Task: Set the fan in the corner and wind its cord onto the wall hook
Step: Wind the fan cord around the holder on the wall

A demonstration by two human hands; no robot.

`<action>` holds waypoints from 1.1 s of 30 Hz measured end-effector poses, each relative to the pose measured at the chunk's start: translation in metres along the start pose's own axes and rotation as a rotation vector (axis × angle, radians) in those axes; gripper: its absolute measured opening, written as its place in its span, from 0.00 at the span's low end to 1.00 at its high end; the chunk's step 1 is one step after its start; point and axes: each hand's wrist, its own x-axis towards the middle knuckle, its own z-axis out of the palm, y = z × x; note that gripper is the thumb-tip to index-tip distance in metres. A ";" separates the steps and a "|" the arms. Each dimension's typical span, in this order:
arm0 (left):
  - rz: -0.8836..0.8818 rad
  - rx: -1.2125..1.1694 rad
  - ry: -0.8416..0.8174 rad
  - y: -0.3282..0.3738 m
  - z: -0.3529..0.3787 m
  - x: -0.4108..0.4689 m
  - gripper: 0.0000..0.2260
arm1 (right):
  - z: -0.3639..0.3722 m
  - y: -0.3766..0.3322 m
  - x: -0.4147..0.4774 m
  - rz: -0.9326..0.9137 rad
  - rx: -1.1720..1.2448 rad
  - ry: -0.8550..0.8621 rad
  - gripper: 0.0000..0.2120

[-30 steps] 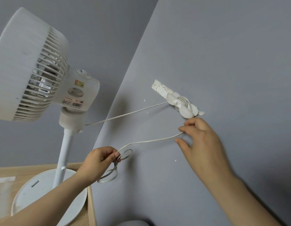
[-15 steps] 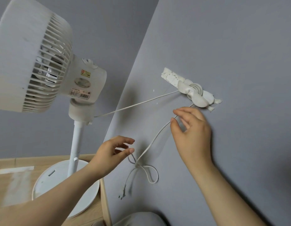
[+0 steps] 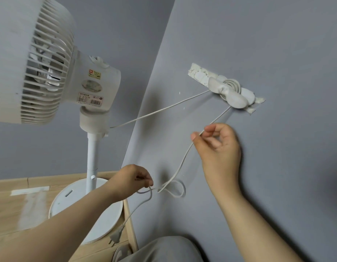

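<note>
- Since turns already sit on the hook [image 3: 228, 91], the right grip [image 3: 220, 146] pinches the cord [image 3: 182, 161] below it for tension
- Left grip [image 3: 131, 178] pinches the slack loop, likely to feed another turn

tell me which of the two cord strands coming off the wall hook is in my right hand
The lower strand, dropping from the wall hook into the right hand, which pinches it. The upper strand runs taut to the fan, untouched.
</note>
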 end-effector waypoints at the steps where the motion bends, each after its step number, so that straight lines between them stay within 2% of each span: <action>1: -0.007 -0.020 0.035 -0.001 -0.002 0.001 0.08 | 0.003 0.006 -0.004 0.031 -0.008 -0.005 0.15; 3: -0.017 -0.057 0.092 -0.002 -0.006 0.000 0.08 | 0.011 0.020 -0.012 0.105 -0.017 -0.060 0.15; 6: -0.039 -0.018 0.071 -0.008 -0.012 0.000 0.06 | 0.021 0.038 -0.024 0.213 -0.077 -0.191 0.11; 10: -0.106 0.325 -0.053 -0.029 -0.021 -0.006 0.09 | 0.023 0.055 -0.031 0.129 -0.462 -0.360 0.06; 12: -0.201 0.443 -0.121 -0.040 -0.024 -0.009 0.11 | 0.023 0.054 -0.030 0.147 -0.475 -0.356 0.07; 13: -0.229 0.457 -0.124 -0.042 -0.027 -0.010 0.09 | 0.025 0.053 -0.029 0.164 -0.455 -0.357 0.08; 15: -0.176 0.413 -0.001 -0.038 -0.033 -0.010 0.06 | 0.028 0.049 -0.029 0.190 -0.409 -0.373 0.08; 17: -0.087 0.261 0.154 -0.033 -0.036 -0.008 0.11 | 0.032 0.046 -0.028 0.206 -0.366 -0.391 0.08; 18: -0.040 0.180 0.170 -0.028 -0.036 -0.008 0.12 | 0.033 0.045 -0.028 0.223 -0.337 -0.395 0.09; 20: -0.025 0.078 0.074 -0.022 -0.032 -0.009 0.11 | 0.036 0.043 -0.028 0.253 -0.281 -0.398 0.10; 23: -0.087 -0.053 -0.071 -0.020 -0.021 -0.011 0.10 | 0.040 0.043 -0.027 0.256 -0.251 -0.399 0.10; 25: -0.111 -0.078 -0.097 -0.020 -0.020 -0.010 0.04 | 0.042 0.043 -0.026 0.247 -0.247 -0.402 0.10; 26: -0.125 -0.091 -0.072 -0.020 -0.022 -0.010 0.01 | 0.042 0.043 -0.026 0.244 -0.248 -0.402 0.11; 29: -0.195 -0.206 0.109 -0.029 -0.035 -0.005 0.07 | 0.039 0.045 -0.025 0.229 -0.289 -0.391 0.11; 31: -0.244 -0.198 0.221 -0.038 -0.041 -0.004 0.07 | 0.035 0.049 -0.025 0.193 -0.358 -0.378 0.11; 33: -0.303 -0.164 0.257 -0.050 -0.044 -0.003 0.08 | 0.032 0.052 -0.025 0.178 -0.396 -0.355 0.12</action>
